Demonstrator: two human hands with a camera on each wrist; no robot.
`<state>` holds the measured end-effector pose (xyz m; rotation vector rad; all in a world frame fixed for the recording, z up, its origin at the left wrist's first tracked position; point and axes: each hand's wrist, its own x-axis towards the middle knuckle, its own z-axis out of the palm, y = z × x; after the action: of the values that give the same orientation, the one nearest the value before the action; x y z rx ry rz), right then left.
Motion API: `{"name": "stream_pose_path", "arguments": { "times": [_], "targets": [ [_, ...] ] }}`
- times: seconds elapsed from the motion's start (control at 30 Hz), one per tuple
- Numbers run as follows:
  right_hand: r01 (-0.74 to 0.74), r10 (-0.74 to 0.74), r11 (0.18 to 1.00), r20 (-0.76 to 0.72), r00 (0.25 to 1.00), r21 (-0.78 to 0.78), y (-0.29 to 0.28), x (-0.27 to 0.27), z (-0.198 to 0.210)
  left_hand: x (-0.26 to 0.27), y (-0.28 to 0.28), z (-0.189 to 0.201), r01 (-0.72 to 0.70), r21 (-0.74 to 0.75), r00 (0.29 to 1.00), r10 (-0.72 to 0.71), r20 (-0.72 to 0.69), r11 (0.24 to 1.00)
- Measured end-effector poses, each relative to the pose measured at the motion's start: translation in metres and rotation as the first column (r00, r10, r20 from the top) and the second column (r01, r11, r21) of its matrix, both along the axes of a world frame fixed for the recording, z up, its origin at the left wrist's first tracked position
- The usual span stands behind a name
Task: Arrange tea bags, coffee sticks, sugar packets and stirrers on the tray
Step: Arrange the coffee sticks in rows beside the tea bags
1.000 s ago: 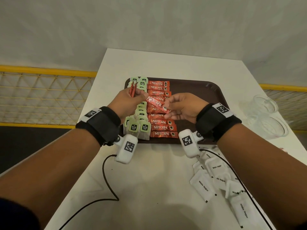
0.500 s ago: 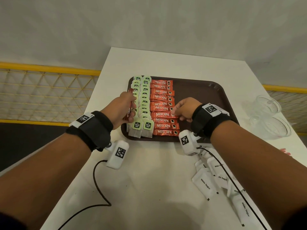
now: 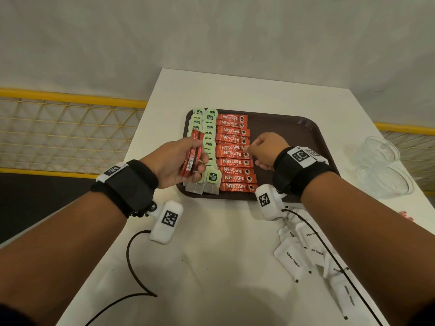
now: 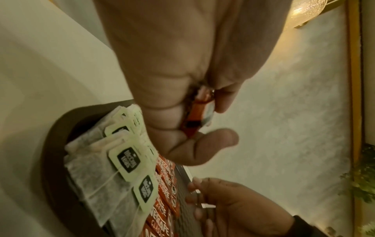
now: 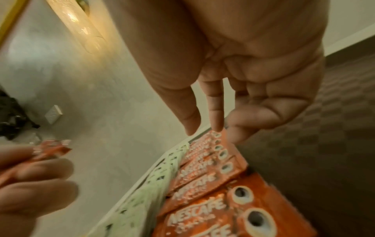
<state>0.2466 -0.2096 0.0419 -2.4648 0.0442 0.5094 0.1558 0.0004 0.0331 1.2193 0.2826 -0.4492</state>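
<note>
A brown tray [image 3: 294,128] holds two columns of green-tagged tea bags [image 3: 208,137] and, beside them, a column of red coffee sticks [image 3: 233,162]. My left hand [image 3: 197,158] hovers over the tea bags and grips a small bundle of coffee sticks [image 3: 191,156], also seen in the left wrist view as a red bundle [image 4: 194,118] between thumb and fingers. My right hand [image 3: 250,149] holds nothing. Its thumb and index fingertips [image 5: 217,126] touch the right end of a stick in the column [image 5: 202,181]. White sugar packets [image 3: 292,258] lie on the table at the near right.
Clear glass cups [image 3: 383,170] stand right of the tray. A small red item [image 3: 406,216] shows at the table's right edge. A black cable [image 3: 131,262] loops over the near table. The tray's right half [image 5: 304,160] is bare. A yellow railing runs behind the table.
My right hand held a coffee stick above the column a second ago; that stick now lies in the column and only the fingertips touch it. The left hand drew back slightly with its bundle.
</note>
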Motion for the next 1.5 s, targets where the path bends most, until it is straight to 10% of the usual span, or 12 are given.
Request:
{"name": "stream_pose_path", "arguments": {
  "times": [0.17,0.33,0.5,1.23,1.5],
  "targets": [
    [-0.083,0.095,0.912,-0.009,0.995,0.402,0.015,-0.023,0.023,0.001,-0.015,0.005,0.051,0.199,0.987,-0.079,0.14,0.979],
    [-0.177,0.202,0.868,-0.006,0.979,0.464,0.02,-0.038,0.036,-0.003,-0.03,0.005,0.154,0.527,0.912,-0.325,0.249,0.836],
    [-0.06,0.166,0.734,-0.093,0.982,0.677,0.009,-0.045,0.039,-0.002,-0.033,0.007,0.147,0.458,0.92,-0.291,0.264,0.877],
    [0.076,-0.048,0.838,-0.067,0.997,0.54,-0.025,-0.039,0.012,-0.001,-0.018,0.006,-0.032,0.567,0.96,-0.131,0.246,0.823],
    [0.156,-0.117,0.975,-0.231,0.966,0.159,-0.03,-0.035,-0.001,-0.005,-0.003,-0.005,-0.124,0.366,0.99,0.092,0.102,0.922]
  ]
}}
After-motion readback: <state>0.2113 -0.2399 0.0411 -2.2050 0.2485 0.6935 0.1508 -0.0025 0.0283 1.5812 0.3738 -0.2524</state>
